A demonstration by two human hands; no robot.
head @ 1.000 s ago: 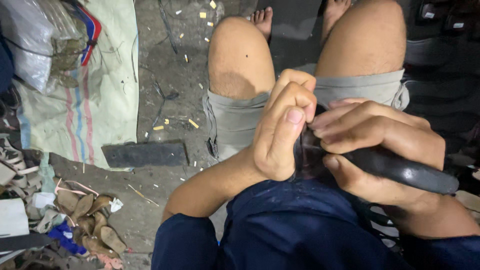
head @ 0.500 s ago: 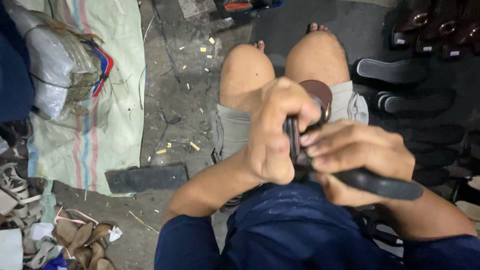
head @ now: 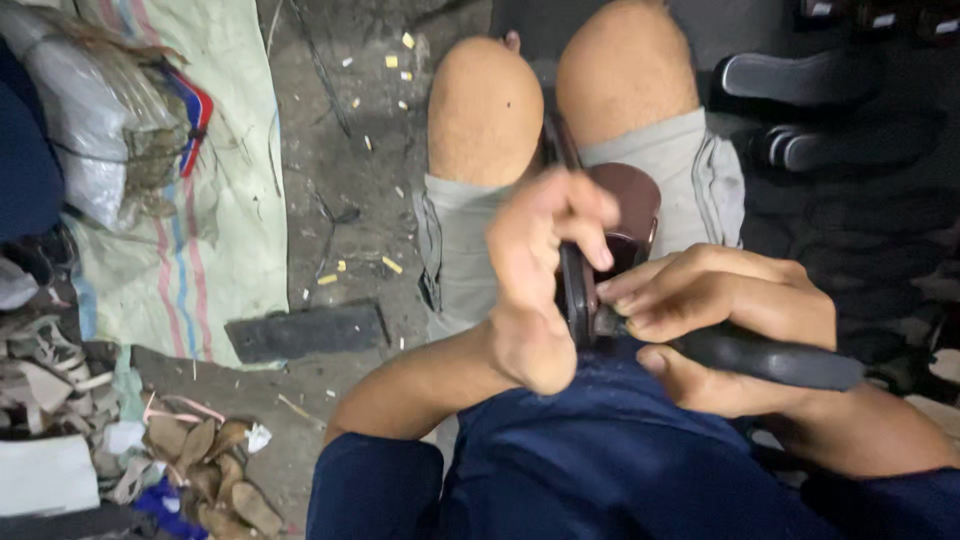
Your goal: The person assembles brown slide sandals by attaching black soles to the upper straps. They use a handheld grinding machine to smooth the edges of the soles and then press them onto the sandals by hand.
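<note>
A: Where's the work?

B: Dead centre, over the lap. The left hand (head: 545, 270) is curled tight round a dark brown shoe piece (head: 625, 215); the right hand (head: 715, 315) is closed on a black-handled tool (head: 770, 358), its tip at the piece's edge.

A: Room to move?

B: Bare floor (head: 340, 150) at nine o'clock, a black slab (head: 305, 330) lying there.

A: Anything unclear?

B: The tool tip is hidden under the fingers; dark shoes (head: 800, 80) at two o'clock blur.

free: bare ground (head: 340, 150) left of knees | blocked: black slab (head: 305, 330), scrap pile (head: 190, 460), dark shoes (head: 800, 85) right
</note>
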